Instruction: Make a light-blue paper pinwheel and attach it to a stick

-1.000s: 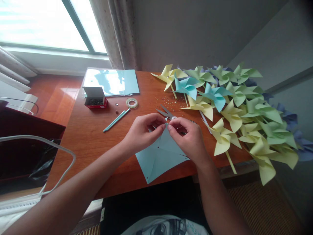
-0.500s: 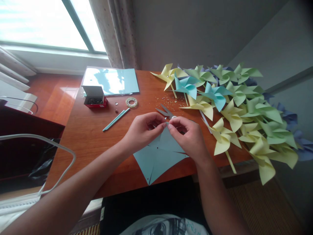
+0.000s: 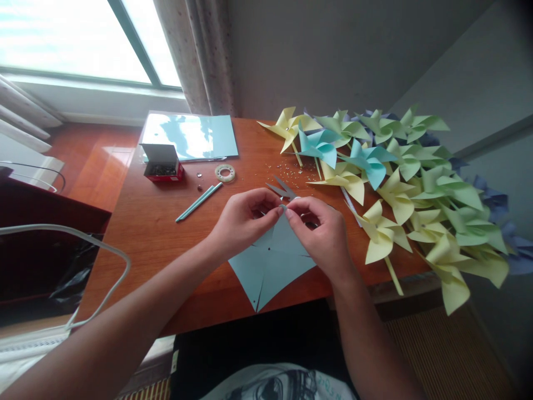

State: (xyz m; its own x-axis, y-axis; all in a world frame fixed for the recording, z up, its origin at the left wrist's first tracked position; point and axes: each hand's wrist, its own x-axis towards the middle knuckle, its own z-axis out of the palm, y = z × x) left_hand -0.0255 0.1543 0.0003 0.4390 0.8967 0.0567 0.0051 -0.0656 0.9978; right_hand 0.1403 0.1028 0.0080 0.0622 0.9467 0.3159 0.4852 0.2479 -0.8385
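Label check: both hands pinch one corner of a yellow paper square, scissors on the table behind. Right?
No: the paper square is light blue, not yellow (head view). The left hand and right hand pinch one corner, scissors on the table behind.

Bare forearms [image 3: 166, 289], printed white shirt [image 3: 270, 386]

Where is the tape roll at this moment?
In the head view, the tape roll lies on the table, left of centre, between the red box and the scissors, just beyond the blue sticks.

Bright window [image 3: 75, 39], grey wall [image 3: 316, 50] — wooden desk [image 3: 154, 244]
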